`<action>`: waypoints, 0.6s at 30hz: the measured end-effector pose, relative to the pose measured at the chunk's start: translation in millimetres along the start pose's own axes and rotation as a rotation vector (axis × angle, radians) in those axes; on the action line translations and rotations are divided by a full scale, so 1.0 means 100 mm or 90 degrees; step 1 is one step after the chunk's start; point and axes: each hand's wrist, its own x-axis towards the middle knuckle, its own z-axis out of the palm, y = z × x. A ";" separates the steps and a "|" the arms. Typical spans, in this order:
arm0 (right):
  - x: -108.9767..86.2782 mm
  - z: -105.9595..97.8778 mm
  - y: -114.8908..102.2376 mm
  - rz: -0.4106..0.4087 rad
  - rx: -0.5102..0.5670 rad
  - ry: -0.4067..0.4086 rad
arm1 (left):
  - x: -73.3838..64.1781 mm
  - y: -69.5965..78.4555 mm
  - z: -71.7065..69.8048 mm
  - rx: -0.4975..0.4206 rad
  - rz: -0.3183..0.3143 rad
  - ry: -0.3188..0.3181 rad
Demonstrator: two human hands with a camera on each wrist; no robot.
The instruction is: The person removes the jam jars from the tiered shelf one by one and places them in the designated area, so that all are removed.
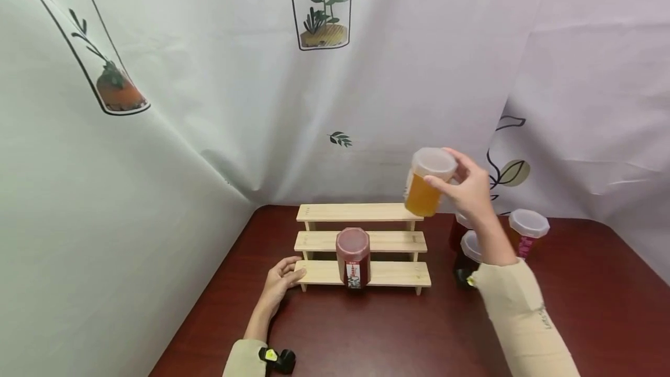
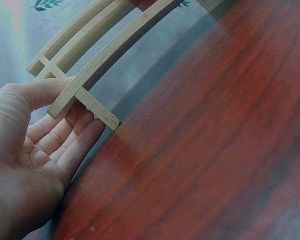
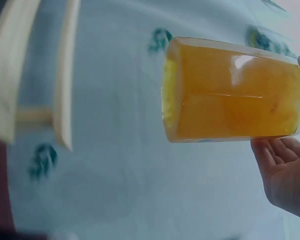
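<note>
My right hand (image 1: pixel 467 189) grips a jar of amber contents (image 1: pixel 423 194) near its pale lid, in the air above the right end of a three-step wooden rack (image 1: pixel 361 212). In the right wrist view the amber jar (image 3: pixel 235 95) lies across the picture, apart from the rack (image 3: pixel 64 75). My left hand (image 1: pixel 280 284) holds the left end of the lowest step. The left wrist view shows its thumb on top of the board (image 2: pixel 115 50) and the fingers underneath. A dark red jar (image 1: pixel 353 258) with a white label stands on the lowest step.
Several lidded jars stand right of the rack, partly behind my right arm; one lidded jar (image 1: pixel 528 226) has a pink label. The dark red-brown table (image 1: pixel 387 330) runs up to a pale printed cloth (image 1: pixel 429 74) behind and a cloth wall (image 1: pixel 104 220) at left.
</note>
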 end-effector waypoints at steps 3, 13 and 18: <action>-0.02 -0.25 -0.01 0.020 0.021 0.041 | -0.01 0.00 0.00 0.002 0.002 0.001; -0.22 -1.00 0.04 0.031 0.035 0.157 | 0.01 -0.01 0.02 0.000 0.001 0.000; -0.33 -1.26 0.16 0.071 0.037 0.179 | 0.02 0.00 0.01 0.000 -0.002 -0.001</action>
